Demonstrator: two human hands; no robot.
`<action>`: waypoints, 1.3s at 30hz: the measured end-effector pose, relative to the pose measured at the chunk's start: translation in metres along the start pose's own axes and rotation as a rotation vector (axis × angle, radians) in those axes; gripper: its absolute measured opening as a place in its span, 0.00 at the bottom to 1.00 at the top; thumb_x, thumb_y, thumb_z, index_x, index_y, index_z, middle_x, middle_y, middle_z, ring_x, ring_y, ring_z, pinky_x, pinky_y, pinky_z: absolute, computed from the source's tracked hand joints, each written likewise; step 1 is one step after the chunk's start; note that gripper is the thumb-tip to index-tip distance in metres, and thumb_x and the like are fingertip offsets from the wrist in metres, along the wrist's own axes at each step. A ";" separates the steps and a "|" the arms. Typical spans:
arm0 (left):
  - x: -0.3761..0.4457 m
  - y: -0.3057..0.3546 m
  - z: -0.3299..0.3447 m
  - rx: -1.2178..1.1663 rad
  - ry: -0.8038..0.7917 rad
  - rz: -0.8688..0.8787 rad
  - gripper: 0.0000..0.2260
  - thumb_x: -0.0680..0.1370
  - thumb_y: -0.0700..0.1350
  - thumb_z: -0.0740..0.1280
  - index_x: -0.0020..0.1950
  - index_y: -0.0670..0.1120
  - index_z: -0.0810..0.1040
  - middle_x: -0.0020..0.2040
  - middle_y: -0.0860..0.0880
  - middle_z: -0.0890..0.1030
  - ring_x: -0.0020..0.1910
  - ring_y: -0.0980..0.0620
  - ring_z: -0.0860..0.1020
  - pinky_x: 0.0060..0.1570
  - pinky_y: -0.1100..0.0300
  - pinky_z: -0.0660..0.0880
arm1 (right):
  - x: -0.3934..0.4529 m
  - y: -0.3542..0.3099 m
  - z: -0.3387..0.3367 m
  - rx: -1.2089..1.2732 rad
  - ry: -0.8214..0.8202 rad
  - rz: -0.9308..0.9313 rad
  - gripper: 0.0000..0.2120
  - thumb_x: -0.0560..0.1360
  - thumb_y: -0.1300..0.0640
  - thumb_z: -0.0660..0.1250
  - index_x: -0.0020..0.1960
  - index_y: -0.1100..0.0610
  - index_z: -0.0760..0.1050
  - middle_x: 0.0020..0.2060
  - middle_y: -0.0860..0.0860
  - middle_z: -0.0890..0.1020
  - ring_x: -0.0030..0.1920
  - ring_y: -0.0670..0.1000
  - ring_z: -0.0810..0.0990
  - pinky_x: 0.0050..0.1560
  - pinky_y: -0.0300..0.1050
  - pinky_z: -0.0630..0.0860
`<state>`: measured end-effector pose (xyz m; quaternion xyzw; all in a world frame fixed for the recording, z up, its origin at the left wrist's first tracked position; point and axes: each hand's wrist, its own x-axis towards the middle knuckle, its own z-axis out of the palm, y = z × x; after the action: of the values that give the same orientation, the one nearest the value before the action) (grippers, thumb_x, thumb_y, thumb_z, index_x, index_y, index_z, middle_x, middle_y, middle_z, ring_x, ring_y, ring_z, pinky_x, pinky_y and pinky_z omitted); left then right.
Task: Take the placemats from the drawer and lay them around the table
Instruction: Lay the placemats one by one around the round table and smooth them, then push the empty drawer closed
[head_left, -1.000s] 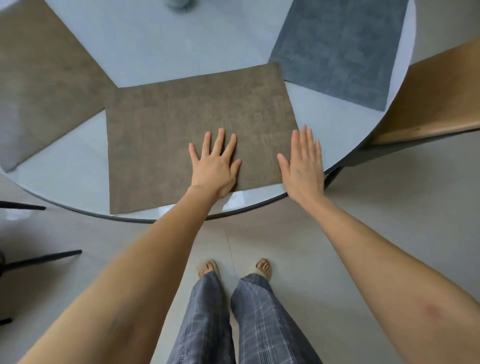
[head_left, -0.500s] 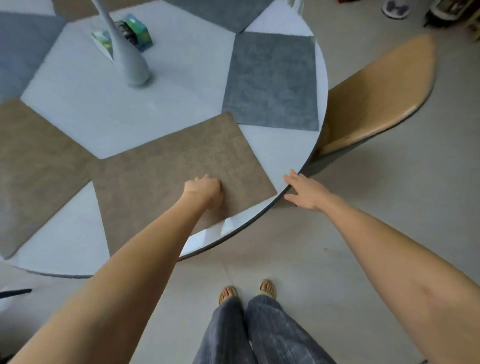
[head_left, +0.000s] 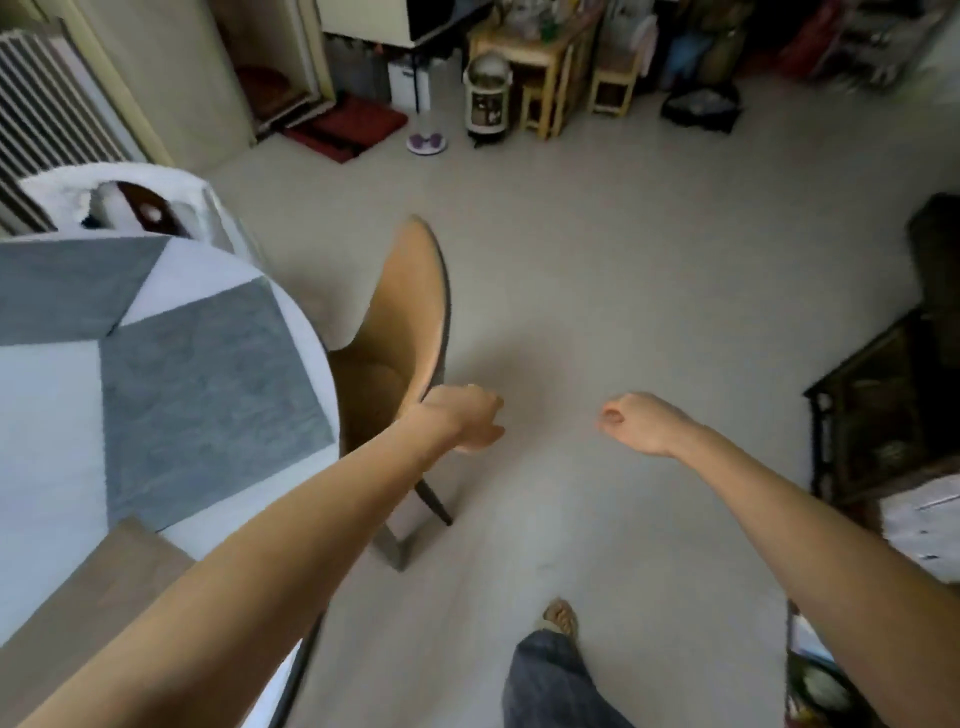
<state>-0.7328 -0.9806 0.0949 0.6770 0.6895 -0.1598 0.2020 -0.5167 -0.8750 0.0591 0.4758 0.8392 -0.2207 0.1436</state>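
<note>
A: Head view: where are the placemats, and what are the hands doing?

B: Two flat grey woven rectangular placemats (head_left: 208, 395) and a brown one (head_left: 88, 582) lie on the round white table (head_left: 36, 441), well left of the fingers. Left hand (head_left: 465, 418) and right hand (head_left: 636, 421) hang loosely curled, holding nothing.

A: Handling?

B: Likely light and floppy, best pinched at an edge. No readable writing.

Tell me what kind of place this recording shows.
Most likely a lived-in home dining area: a round table laid with placemats, a tan chair tucked beside it, and household clutter along the far wall.
</note>
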 end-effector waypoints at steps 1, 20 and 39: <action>0.029 0.018 -0.017 0.020 -0.006 0.030 0.21 0.81 0.54 0.56 0.73 0.48 0.66 0.68 0.45 0.72 0.66 0.44 0.72 0.63 0.51 0.70 | 0.005 0.030 -0.015 0.034 0.030 0.046 0.14 0.79 0.53 0.60 0.52 0.63 0.78 0.53 0.59 0.81 0.55 0.58 0.79 0.55 0.50 0.75; 0.487 0.330 -0.261 0.449 0.113 0.724 0.22 0.81 0.51 0.57 0.74 0.45 0.63 0.70 0.44 0.68 0.69 0.43 0.67 0.62 0.47 0.70 | 0.087 0.425 -0.188 0.347 0.461 0.890 0.14 0.80 0.52 0.57 0.57 0.60 0.75 0.53 0.58 0.80 0.54 0.58 0.79 0.56 0.53 0.77; 0.781 0.574 -0.348 0.824 0.317 1.324 0.26 0.79 0.43 0.63 0.76 0.45 0.60 0.73 0.44 0.66 0.73 0.44 0.63 0.72 0.48 0.61 | 0.211 0.643 -0.225 0.595 0.472 1.335 0.19 0.77 0.54 0.64 0.66 0.55 0.69 0.57 0.55 0.79 0.56 0.57 0.79 0.54 0.49 0.76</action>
<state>-0.1826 -0.1111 0.0403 0.9810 0.0501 -0.1505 -0.1121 -0.0769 -0.3162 0.0075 0.9346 0.2879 -0.1965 -0.0706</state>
